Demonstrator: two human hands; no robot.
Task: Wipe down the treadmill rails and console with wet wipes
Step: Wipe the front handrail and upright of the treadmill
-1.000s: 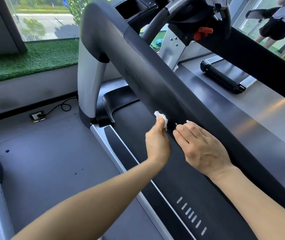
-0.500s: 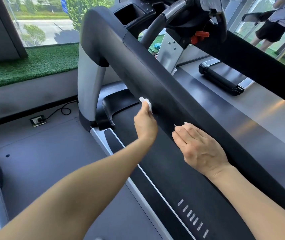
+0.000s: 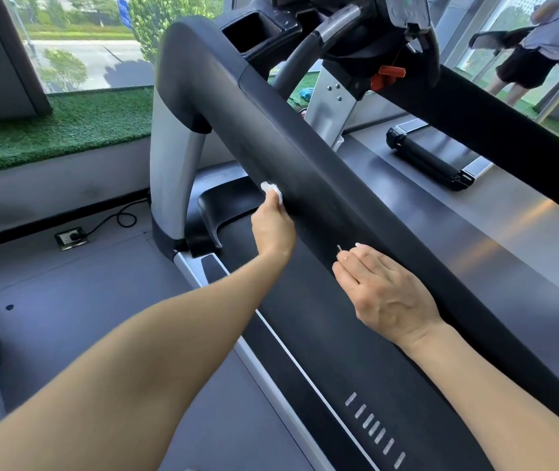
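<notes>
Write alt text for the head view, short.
Left hand presses a wadded white wet wipe against the black treadmill rail, while the right hand rests flat on the rail nearer the camera. Console sits beyond.

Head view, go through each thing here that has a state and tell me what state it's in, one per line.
Left hand: closed on the wet wipe, pressing it to the rail.
Wet wipe: crumpled, against the rail's side.
Right hand: fingers flat on the rail, holding nothing.
Left handrail: hazy patch near the wipe.
Floor socket: cable plugged in.
Red safety clip: attached below the console.
Cup holder: looks empty.
</notes>
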